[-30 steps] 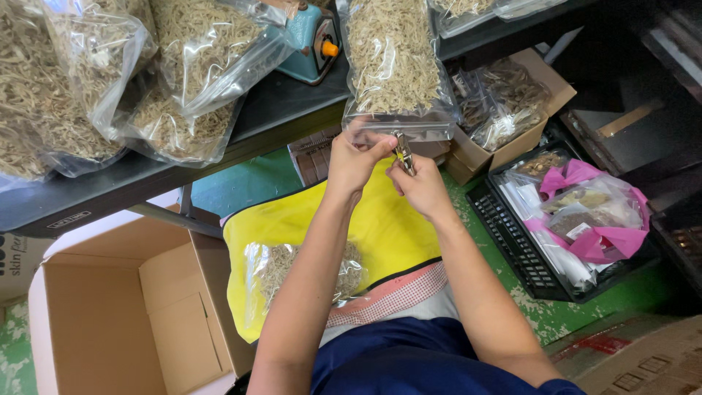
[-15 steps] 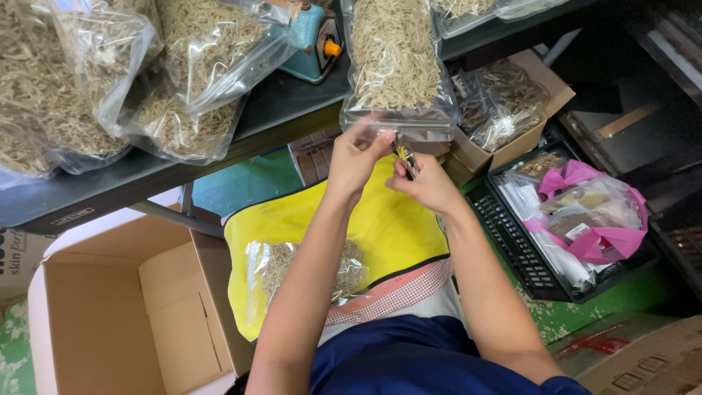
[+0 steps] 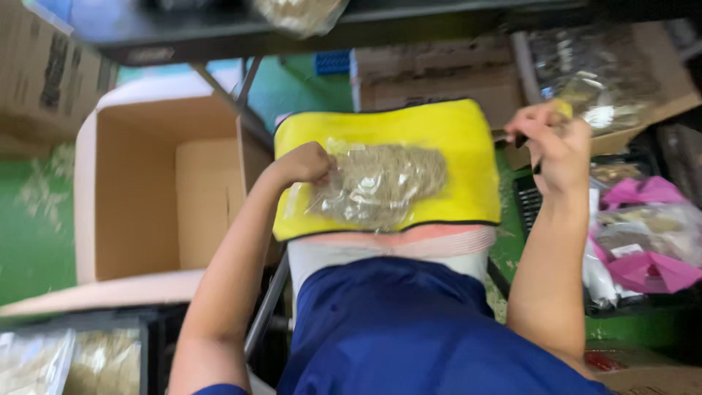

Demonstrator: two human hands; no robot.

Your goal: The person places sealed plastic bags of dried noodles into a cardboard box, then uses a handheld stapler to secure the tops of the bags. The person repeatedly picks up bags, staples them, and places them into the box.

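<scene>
A clear plastic bag of pale dried strands (image 3: 380,184) lies on a yellow cloth (image 3: 446,135) spread over my lap. My left hand (image 3: 301,164) grips the bag's left end with closed fingers. Off to the right of the cloth, my right hand (image 3: 556,143) is raised and closed around a small dark tool, most of it hidden by the fingers. The picture is blurred by head motion.
An open, empty cardboard box (image 3: 157,186) stands left of my lap. A brown box with clear bags (image 3: 607,88) sits at the upper right. Pink and clear bags (image 3: 643,241) fill a dark crate on the right. A dark table edge (image 3: 307,33) runs across the top.
Both hands were together up at a hanging bag by the table edge. Now they have parted: the left hand has dropped to the bag on my lap, the right moved right. The view tilted down.
</scene>
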